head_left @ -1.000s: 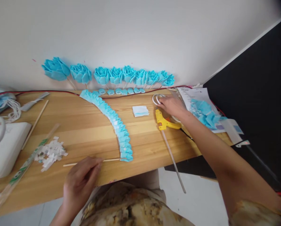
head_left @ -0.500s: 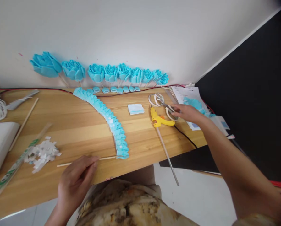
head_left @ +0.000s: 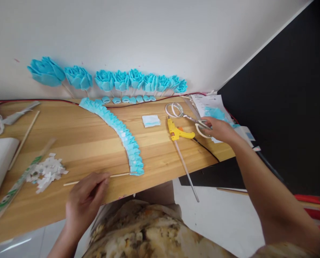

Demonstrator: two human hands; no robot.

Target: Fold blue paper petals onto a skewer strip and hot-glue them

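My left hand [head_left: 87, 195] pinches a thin wooden stick [head_left: 119, 175] low over the table's front edge. The stick's right end lies against the lower end of a pleated light-blue paper strip [head_left: 124, 135], which curves back across the wood. At the right, the fingers of my right hand [head_left: 221, 129] are on the handles of a pair of scissors [head_left: 190, 118], whose blades point left toward rolls of tape [head_left: 174, 110]. Just left of the scissors lies a yellow glue gun [head_left: 179, 133], a long glue stick [head_left: 186, 171] running out of its back past the table edge.
Blue paper roses [head_left: 104, 80] on sticks lean on the wall, with several small blue rolls [head_left: 126, 99] before them. A folded pale piece [head_left: 151, 121] lies mid-table. White paper scraps [head_left: 48, 172], a clear-and-green wrapper [head_left: 17, 186] and another stick [head_left: 24, 139] are at left.
My right hand has shifted right with the scissors, away from the glue gun. My left hand stays on the stick. The whole view has shifted slightly.
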